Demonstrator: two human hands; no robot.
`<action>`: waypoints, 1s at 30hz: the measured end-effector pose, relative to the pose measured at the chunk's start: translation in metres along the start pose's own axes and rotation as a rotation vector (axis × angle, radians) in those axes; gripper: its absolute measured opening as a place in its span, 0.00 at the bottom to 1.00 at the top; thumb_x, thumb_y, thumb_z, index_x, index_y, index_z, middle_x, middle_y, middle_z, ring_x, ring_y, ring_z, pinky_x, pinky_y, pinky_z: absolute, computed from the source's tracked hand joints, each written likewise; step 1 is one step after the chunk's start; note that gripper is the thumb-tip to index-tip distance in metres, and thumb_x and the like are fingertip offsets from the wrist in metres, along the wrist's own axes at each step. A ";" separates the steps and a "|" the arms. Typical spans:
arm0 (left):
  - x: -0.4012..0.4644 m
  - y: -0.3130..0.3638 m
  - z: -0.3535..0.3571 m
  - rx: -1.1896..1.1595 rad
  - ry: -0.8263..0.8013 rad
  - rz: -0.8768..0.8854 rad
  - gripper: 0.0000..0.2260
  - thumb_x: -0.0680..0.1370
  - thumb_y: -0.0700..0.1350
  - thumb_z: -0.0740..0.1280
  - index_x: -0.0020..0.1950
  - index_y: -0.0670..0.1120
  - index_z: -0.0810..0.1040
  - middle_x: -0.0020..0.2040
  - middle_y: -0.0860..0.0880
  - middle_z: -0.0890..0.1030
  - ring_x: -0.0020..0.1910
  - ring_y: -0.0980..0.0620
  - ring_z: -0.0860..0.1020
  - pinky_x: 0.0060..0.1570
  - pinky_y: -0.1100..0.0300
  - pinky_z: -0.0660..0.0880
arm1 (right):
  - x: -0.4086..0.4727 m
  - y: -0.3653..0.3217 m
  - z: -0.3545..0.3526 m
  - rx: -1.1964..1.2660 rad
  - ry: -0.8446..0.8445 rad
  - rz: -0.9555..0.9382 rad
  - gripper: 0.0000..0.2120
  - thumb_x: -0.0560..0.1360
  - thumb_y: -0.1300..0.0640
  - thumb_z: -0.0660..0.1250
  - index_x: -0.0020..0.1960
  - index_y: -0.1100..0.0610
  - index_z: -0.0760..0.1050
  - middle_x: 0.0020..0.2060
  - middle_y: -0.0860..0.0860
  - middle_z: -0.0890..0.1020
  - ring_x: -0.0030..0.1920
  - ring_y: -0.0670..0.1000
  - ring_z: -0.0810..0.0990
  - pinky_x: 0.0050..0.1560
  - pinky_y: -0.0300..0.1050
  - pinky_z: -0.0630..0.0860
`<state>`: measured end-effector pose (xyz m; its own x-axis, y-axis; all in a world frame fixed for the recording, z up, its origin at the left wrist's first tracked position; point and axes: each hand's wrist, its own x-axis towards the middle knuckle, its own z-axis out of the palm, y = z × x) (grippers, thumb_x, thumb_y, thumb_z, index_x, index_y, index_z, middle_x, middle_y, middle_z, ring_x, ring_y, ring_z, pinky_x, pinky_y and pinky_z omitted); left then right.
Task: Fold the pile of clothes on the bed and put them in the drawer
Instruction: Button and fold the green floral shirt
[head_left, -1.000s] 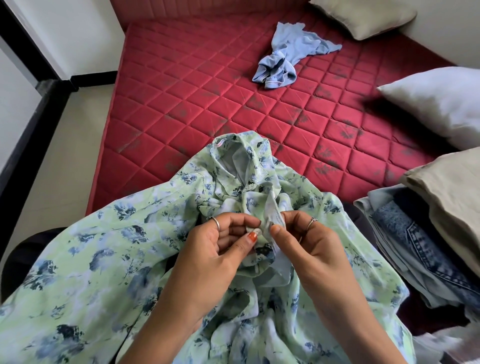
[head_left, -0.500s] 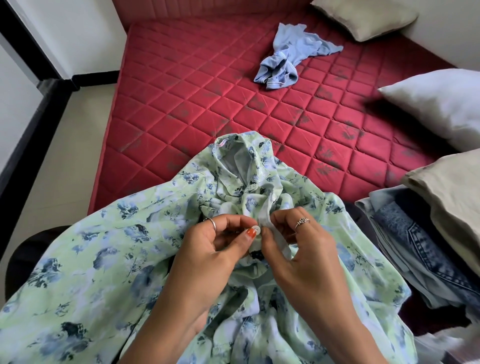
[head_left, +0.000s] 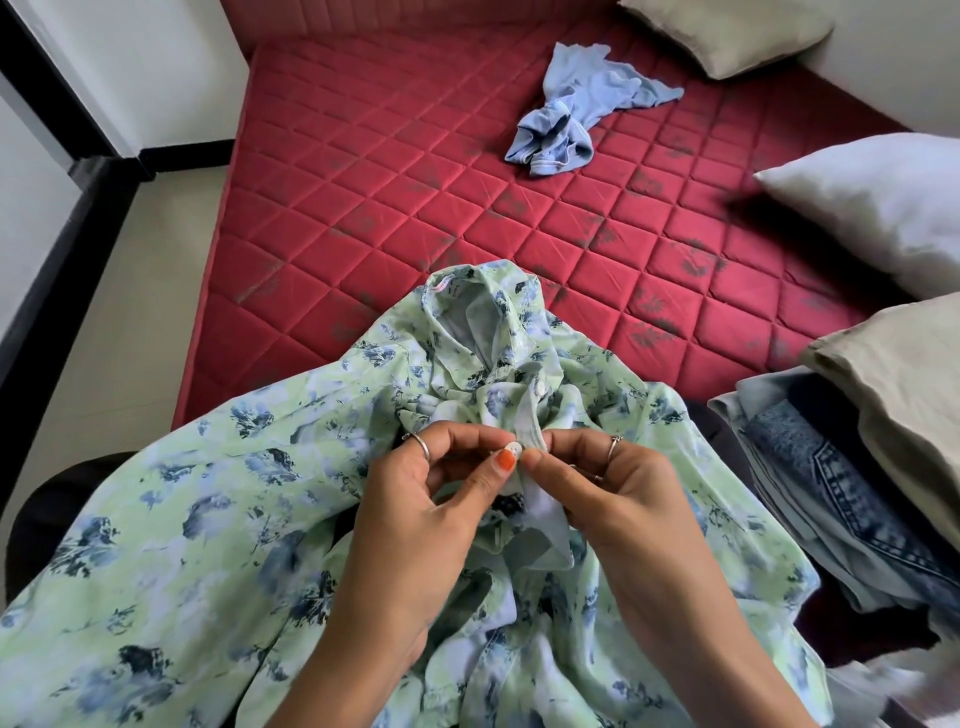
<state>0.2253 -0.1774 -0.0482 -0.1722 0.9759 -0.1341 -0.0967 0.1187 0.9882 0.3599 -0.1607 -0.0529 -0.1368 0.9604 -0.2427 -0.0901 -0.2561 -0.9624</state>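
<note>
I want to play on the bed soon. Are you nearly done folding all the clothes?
Not yet. Some looks done: a folded stack with jeans sits at the right. In hand now: the left hand and right hand are pinching the green flowery shirt at a white button, so it isn't folded. Left over: the crumpled blue top on the red mattress. No drawer is in view.

head view | worn on head | faces forward and down | close over bed (head_left: 363, 218)

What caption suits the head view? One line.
Both hands, left hand and right hand, button a floral shirt over the red mattress.
</note>
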 end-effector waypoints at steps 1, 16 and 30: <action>0.000 -0.001 0.000 -0.002 0.004 0.004 0.06 0.67 0.47 0.71 0.43 0.50 0.84 0.41 0.50 0.85 0.44 0.55 0.83 0.44 0.67 0.76 | 0.000 -0.001 0.000 0.008 0.002 0.004 0.13 0.67 0.51 0.73 0.43 0.61 0.82 0.35 0.61 0.82 0.36 0.52 0.73 0.40 0.48 0.70; -0.001 -0.004 0.006 0.130 0.076 0.086 0.04 0.69 0.48 0.71 0.42 0.51 0.82 0.40 0.55 0.85 0.42 0.60 0.82 0.42 0.71 0.75 | 0.000 0.003 -0.004 0.209 -0.037 0.070 0.12 0.71 0.55 0.65 0.42 0.62 0.83 0.37 0.59 0.83 0.35 0.52 0.81 0.39 0.45 0.78; 0.002 -0.011 0.007 -0.016 0.048 -0.002 0.08 0.62 0.52 0.72 0.40 0.59 0.85 0.41 0.54 0.86 0.44 0.57 0.83 0.43 0.68 0.77 | 0.003 0.011 -0.006 0.094 -0.051 0.020 0.07 0.69 0.52 0.71 0.42 0.56 0.82 0.36 0.55 0.80 0.35 0.54 0.71 0.38 0.48 0.70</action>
<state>0.2325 -0.1753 -0.0585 -0.2186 0.9658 -0.1394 -0.1122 0.1170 0.9868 0.3647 -0.1602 -0.0645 -0.1893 0.9489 -0.2525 -0.1788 -0.2862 -0.9413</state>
